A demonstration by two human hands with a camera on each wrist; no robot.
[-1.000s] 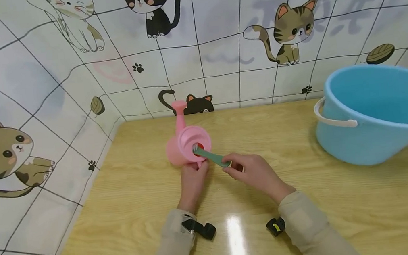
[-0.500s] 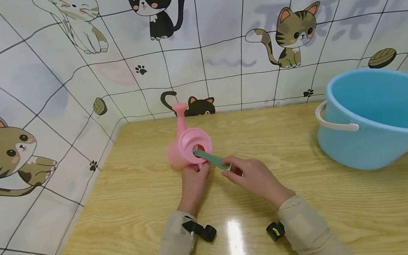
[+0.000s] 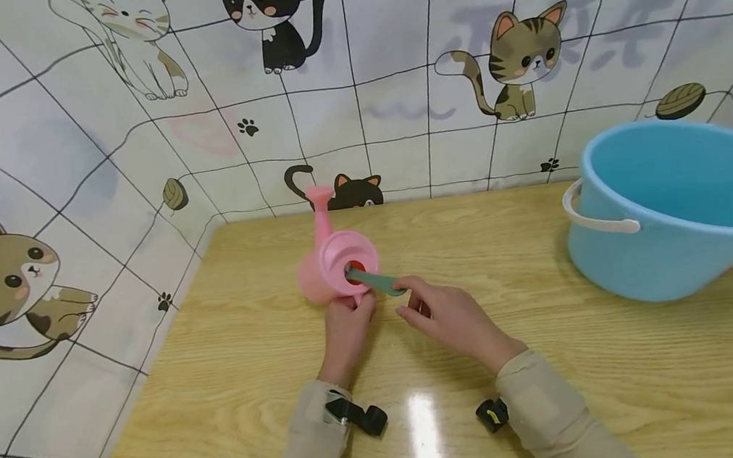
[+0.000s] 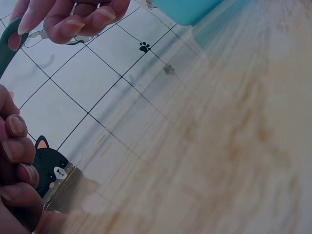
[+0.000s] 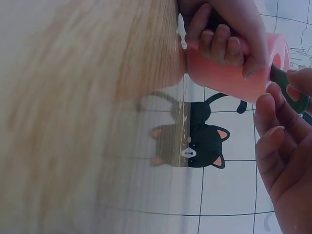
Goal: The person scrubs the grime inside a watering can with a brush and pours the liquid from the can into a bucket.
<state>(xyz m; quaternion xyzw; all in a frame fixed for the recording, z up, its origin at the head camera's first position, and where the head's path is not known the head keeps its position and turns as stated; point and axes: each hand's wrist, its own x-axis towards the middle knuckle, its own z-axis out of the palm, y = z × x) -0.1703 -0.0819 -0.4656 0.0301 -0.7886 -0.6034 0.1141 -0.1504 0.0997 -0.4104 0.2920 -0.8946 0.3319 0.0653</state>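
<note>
Well, the fingertips of the right hand (image 3: 455, 316) pinched the green tool (image 3: 378, 282) near its end, the other fingers bent loosely, while the left hand (image 3: 344, 327) gripped the can (image 3: 314, 277) low on the near side, fingers curled. And that looked like the weak spot! So slight a pinch on a smooth shaft could have let the tool twist or slip, dropping it into the can or out onto the table (image 3: 243, 385). A hard sideways push against the rim (image 3: 370, 247) might have swung the can round too, with one low grip seeming to steady it.

Now, that can: pink all over, glossy like plastic, round-bodied, its narrow spout (image 3: 322, 222) flaring at the tip and aimed toward the wall (image 3: 421, 108). It stood on the table, well to the left of the bucket (image 3: 631, 257); whether it leaned was hard to tell. Something red (image 3: 358, 266) showed inside, too small to name, and the tool's greyish end sat right at the opening, shaft slanting out over the rim.
</note>
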